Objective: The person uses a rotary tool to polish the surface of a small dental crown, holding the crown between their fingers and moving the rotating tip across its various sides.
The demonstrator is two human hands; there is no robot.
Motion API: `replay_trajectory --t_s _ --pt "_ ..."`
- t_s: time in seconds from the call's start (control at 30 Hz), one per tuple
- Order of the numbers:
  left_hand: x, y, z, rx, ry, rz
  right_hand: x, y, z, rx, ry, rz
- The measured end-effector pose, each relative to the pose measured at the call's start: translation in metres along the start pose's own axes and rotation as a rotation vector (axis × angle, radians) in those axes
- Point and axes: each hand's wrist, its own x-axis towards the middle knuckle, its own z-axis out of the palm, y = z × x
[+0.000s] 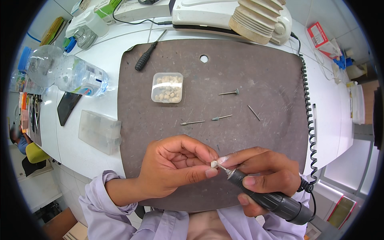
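Between the thumb and fingertips of my left hand [176,166] is a small ivory tooth-shaped piece [213,164]. My right hand [272,172] grips a black rotary handpiece [280,206] with a coiled cable, its thin bit meeting the piece. On the brown mat [208,144] above my hands lie several burs: one with a pointed tip [192,123], one with a grey-green tip [222,117], a disc-headed one [228,92] and a thin shank [254,113]. A clear lidded box of small ivory pieces [167,87] sits farther back, near a black screwdriver [146,56].
At left are plastic bottles [72,72], a dark phone [69,108] and a translucent case [99,132]. A white machine with a bellows hose [200,16] stands behind the mat; a red-white box [320,38] is at right. A seated person [24,142] is at far left.
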Motion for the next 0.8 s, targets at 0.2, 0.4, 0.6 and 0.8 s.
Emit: replay_trajectory --t_s 0.2,0.4,0.6,0.8 --pt "0.0004 -0.0003 -0.0004 0.017 -0.010 0.004 0.0012 0.0006 0.0021 0.001 0.022 -0.026" --pt "0.0000 -0.0010 -0.0013 0.019 -0.011 0.006 0.0022 0.0005 0.0015 -0.027 -0.007 -0.031" --pt "0.0000 -0.0004 -0.0003 0.019 -0.007 0.005 0.0043 0.0005 -0.0015 -0.055 -0.044 -0.040" --pt "0.0005 -0.0011 0.0004 0.023 0.003 0.009 -0.0004 0.0007 0.0022 -0.009 0.019 -0.016"
